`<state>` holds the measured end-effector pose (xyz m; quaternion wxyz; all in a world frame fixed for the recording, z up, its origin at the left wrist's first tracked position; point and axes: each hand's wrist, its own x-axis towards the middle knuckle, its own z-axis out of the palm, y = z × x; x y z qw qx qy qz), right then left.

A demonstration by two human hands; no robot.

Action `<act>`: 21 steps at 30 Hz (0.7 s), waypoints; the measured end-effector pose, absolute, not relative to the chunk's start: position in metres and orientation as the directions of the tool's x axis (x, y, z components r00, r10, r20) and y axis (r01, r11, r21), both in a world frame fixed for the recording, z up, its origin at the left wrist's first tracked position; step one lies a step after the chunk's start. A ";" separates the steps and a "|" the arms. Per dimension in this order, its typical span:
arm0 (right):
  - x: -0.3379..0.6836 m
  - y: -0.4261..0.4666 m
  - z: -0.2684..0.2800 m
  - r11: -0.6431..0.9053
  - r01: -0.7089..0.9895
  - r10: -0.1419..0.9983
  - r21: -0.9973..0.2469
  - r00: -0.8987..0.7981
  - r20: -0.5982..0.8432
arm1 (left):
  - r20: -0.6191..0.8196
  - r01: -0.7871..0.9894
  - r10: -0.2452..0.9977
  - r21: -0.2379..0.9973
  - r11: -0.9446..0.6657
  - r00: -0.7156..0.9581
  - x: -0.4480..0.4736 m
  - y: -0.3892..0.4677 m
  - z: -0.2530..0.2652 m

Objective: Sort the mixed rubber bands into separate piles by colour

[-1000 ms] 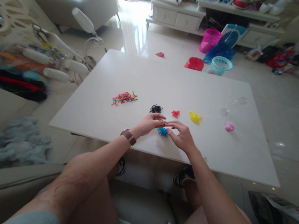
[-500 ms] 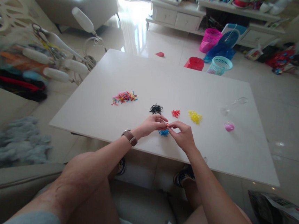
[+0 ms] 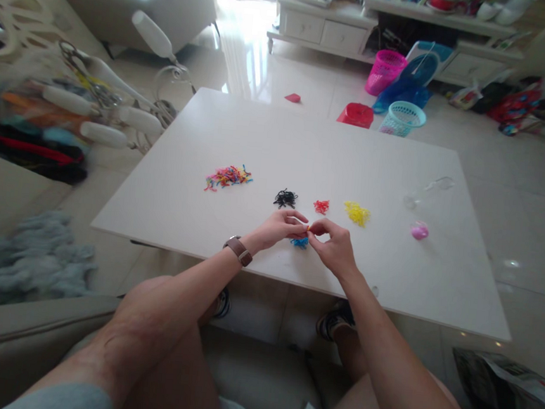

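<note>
My left hand (image 3: 279, 226) and my right hand (image 3: 332, 243) meet above the near middle of the table. Between their pinched fingertips is a small orange rubber band (image 3: 308, 229), mostly covered by the fingers. Just below them a blue pile of bands (image 3: 299, 242) is partly hidden. Beyond the hands lie a black pile (image 3: 286, 198), a red pile (image 3: 320, 206) and a yellow pile (image 3: 357, 214). Farther left is a mixed-colour pile (image 3: 228, 177) of the same thin little bands.
On the right of the white table (image 3: 306, 144) are a pink-purple ball-like item (image 3: 419, 231) and a clear plastic item (image 3: 429, 193). A floor lamp (image 3: 151, 35) stands by the left edge. Baskets, among them a light blue one (image 3: 404, 119), are on the floor beyond.
Both hands keep their pinch on the orange band and have barely moved. The whole view has shifted very slightly.
</note>
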<state>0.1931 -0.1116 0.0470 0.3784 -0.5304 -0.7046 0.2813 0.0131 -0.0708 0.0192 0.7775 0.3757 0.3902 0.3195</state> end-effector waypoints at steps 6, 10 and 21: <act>0.192 -0.112 0.046 0.282 0.508 0.959 -0.814 -0.157 0.234 | -0.364 -0.208 0.793 0.834 0.511 0.489 0.013 -0.070 0.018; 0.192 -0.112 0.046 0.298 0.516 0.954 -0.803 -0.152 0.257 | -0.360 -0.219 0.794 0.831 0.512 0.490 0.013 -0.071 0.017; 0.192 -0.112 0.049 0.332 0.538 0.943 -0.775 -0.153 0.297 | -0.375 -0.230 0.789 0.817 0.529 0.487 0.014 -0.071 0.020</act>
